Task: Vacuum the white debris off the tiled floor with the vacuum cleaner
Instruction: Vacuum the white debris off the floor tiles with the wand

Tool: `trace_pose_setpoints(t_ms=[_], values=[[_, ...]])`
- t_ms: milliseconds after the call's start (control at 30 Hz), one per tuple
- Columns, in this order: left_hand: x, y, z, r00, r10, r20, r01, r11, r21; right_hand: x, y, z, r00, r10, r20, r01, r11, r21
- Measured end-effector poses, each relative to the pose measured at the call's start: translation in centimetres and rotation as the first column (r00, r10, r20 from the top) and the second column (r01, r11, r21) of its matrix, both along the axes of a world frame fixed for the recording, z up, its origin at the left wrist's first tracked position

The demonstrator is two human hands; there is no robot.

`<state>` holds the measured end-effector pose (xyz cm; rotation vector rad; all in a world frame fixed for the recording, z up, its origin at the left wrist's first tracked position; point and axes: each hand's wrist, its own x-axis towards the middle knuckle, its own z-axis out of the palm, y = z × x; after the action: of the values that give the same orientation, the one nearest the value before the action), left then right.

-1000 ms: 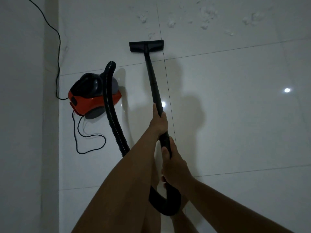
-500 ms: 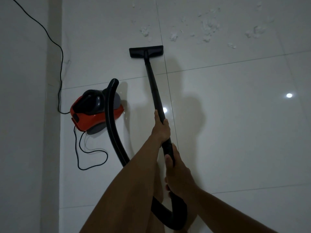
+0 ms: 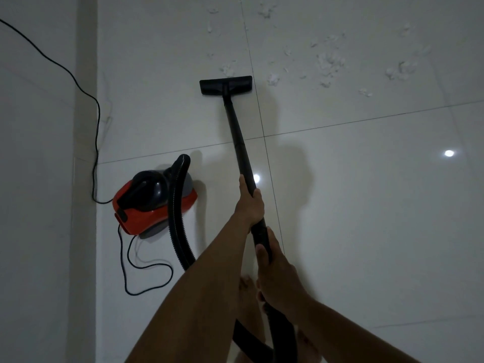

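Observation:
White fluffy debris [image 3: 330, 64] lies scattered over the far tiles, mostly to the right of the black floor nozzle [image 3: 226, 85]. One clump [image 3: 227, 69] sits just beyond the nozzle's far edge. The black wand [image 3: 237, 134] runs from the nozzle back to me. My left hand [image 3: 250, 203] grips the wand higher up, and my right hand [image 3: 275, 273] grips its curved handle end closer to me. The red and black vacuum cleaner body [image 3: 149, 203] stands on the floor at the left, with its ribbed hose [image 3: 176, 218] looping towards my arms.
A white wall [image 3: 39, 179] runs down the left side. The black power cord [image 3: 78, 82] trails along it and coils on the floor [image 3: 141, 273] beside the vacuum. My bare feet [image 3: 246, 286] show below my arms. Glossy tiles [image 3: 366, 231] stretch to the right.
The view has tilted and more debris shows at the top. The nozzle sits closer to the nearest clump. Both hands keep the same hold on the wand.

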<state>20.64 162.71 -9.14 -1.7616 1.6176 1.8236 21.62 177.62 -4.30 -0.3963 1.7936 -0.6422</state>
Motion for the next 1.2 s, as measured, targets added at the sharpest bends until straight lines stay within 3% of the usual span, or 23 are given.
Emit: trace_pose_setpoints(t_ms=[600,933,1200], values=[[-4.6,-12.5,1.5,0.999,-0.002,0.045,0.0,0.999,0.04,-4.9,-12.8,3.2,0.999,0.033,-0.015,-0.032,0.998,0.052],[-8.9,-15.6,0.9,0.997,0.064,0.036,-0.066,0.997,0.035,-9.6,-15.9,2.1,0.998,0.022,0.066,-0.026,0.998,0.053],[-9.6,-15.6,5.9,0.994,0.086,0.072,-0.092,0.992,0.087,-11.5,-16.3,8.0,0.989,0.053,0.138,-0.066,0.994,0.087]])
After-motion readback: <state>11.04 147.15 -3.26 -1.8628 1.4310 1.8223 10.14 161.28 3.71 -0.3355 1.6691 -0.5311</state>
